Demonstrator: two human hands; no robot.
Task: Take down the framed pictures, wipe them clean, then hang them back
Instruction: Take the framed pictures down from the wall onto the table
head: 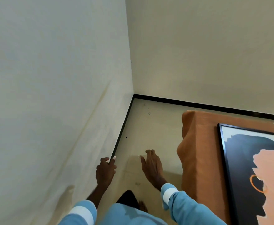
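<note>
Head view, looking down into a room corner: an orange block (201, 159) covered in nubbly woven cloth, with soft rounded corners, stands on a smooth, pale beige floor (149, 127) flecked with a few small specks.

The framed picture (246, 159) lies flat, face up, on top of the orange block and is cut off by the view's edge. Its frame is thin, black and square-edged. The print shows a flat dark navy hair shape, a peach face and an orange hoop earring on an off-white ground.

Behind the orange block, a glossy black skirting (214, 107) runs along the foot of a matte cream wall (206, 46).

Left of the orange block, over the floor, the right hand (151, 166) hangs palm down. Its fingers are straight and close together, the thumb is spread, and it holds nothing.

Further left of the block, the left hand (105, 171) has its fingers and thumb curled around a narrow black strip (123, 127) at the foot of a pale, faintly creased surface. I cannot tell whether that strip is a frame edge or skirting.

Both sleeves (189, 208) are soft light blue with white bands at the cuffs.
</note>
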